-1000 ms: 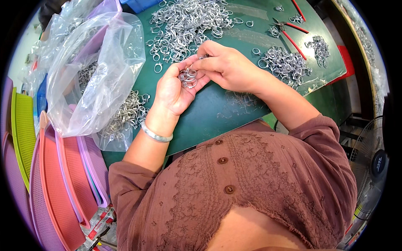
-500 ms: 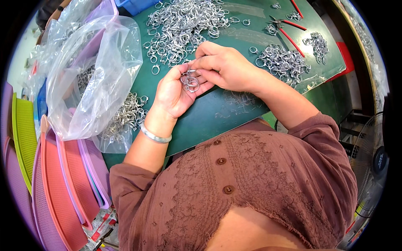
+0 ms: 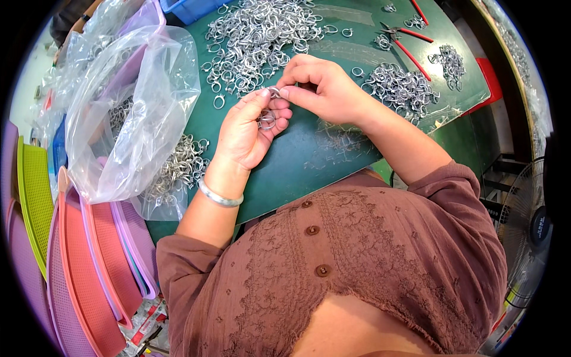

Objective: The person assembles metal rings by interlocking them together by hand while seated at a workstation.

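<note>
Between the fingertips of both hands is a silver metal ring (image 3: pixel 273 93). My left hand (image 3: pixel 244 131), palm up, pinches it with the thumb, while its curled fingers also cradle more rings (image 3: pixel 266 121) in the palm. From the other side, my right hand (image 3: pixel 324 89) grips the same ring between thumb and forefinger. Just beyond the hands lies a large heap of silver rings (image 3: pixel 262 35) on the green table (image 3: pixel 285 160). A smaller pile of rings (image 3: pixel 401 89) sits to the right of my right hand.
Red-handled pliers (image 3: pixel 410 56) lie at the far right, near a small ring cluster (image 3: pixel 450 65). At left, a clear plastic bag (image 3: pixel 137 119) stands beside a ring pile (image 3: pixel 181 163). Pink baskets (image 3: pixel 89 279) are stacked lower left. A blue bin (image 3: pixel 190 9) is at the back; a fan (image 3: pixel 523 232) stands right.
My left fingers have curled inward over the rings in the palm. The thumb and right fingertips now meet on one ring, held up at the fingertips.
</note>
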Tool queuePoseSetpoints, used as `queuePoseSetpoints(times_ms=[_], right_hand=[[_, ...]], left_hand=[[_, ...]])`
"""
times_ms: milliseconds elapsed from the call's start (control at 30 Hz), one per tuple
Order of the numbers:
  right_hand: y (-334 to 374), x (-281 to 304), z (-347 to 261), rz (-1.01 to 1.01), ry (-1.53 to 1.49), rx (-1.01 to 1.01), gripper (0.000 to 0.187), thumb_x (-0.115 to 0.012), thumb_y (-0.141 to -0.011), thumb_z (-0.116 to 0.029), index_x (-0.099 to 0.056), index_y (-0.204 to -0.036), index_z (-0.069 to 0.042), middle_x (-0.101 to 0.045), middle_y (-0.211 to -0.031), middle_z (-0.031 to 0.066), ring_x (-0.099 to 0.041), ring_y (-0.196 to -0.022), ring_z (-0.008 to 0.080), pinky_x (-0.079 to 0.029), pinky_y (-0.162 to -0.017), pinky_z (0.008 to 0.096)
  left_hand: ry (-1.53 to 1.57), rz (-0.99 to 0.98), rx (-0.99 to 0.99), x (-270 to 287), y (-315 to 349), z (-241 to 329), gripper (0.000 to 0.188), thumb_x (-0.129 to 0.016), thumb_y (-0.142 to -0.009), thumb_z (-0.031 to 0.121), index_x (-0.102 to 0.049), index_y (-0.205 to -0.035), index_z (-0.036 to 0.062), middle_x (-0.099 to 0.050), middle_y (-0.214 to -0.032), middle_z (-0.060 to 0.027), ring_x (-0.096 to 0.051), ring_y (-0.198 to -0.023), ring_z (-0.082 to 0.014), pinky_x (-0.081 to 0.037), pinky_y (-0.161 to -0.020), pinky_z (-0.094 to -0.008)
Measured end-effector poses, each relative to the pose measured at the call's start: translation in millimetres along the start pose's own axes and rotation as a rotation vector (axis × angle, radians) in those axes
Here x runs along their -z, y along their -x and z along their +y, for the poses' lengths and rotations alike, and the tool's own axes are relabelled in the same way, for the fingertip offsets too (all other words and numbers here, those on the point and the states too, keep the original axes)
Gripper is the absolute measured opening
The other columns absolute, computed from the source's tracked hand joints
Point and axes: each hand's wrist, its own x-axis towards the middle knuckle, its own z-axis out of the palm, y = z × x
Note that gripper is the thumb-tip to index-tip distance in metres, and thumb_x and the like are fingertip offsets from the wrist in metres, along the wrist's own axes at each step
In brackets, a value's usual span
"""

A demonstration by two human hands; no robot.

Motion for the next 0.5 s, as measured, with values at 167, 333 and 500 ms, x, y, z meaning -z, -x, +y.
queuePoseSetpoints(times_ms=[167, 333, 500], right_hand=[[0, 3, 11, 0.093, 0.003, 0.060, 0.012, -0.053, -0.078, -0.004, -0.061, -0.088, -0.002, -0.054, -0.083, 0.0039, -0.050, -0.070, 0.0111, -0.041, -0.061, 0.0227], [1, 4, 6, 0.120, -0.101, -0.077, 0.021, -0.051, -0.077, -0.002, -0.059, -0.096, -0.004, -0.056, -0.081, 0.0024, -0.050, -0.068, 0.0084, -0.042, -0.061, 0.0227], [1, 0, 10, 0.149, -0.261, -0.128, 0.024, -0.049, -0.077, 0.000, -0.058, -0.098, -0.005, -0.055, -0.080, 0.0016, -0.047, -0.065, 0.0069, -0.041, -0.060, 0.0223]], left_hand=[[-0.018, 0.053, -0.009, -3, 1, 0, 0.021, -0.045, -0.089, 0.017, -0.055, -0.097, 0.0010, -0.060, -0.079, -0.0082, -0.057, -0.068, -0.0159, -0.048, -0.061, -0.0255], [-0.027, 0.057, -0.020, -5, 2, 0, 0.022, -0.045, -0.089, 0.017, -0.054, -0.100, 0.0000, -0.059, -0.079, -0.0072, -0.057, -0.068, -0.0151, -0.047, -0.060, -0.0244], [-0.029, 0.053, -0.021, -6, 2, 1, 0.021, -0.046, -0.088, 0.016, -0.055, -0.100, 0.0016, -0.059, -0.077, -0.0062, -0.057, -0.067, -0.0144, -0.047, -0.060, -0.0245]])
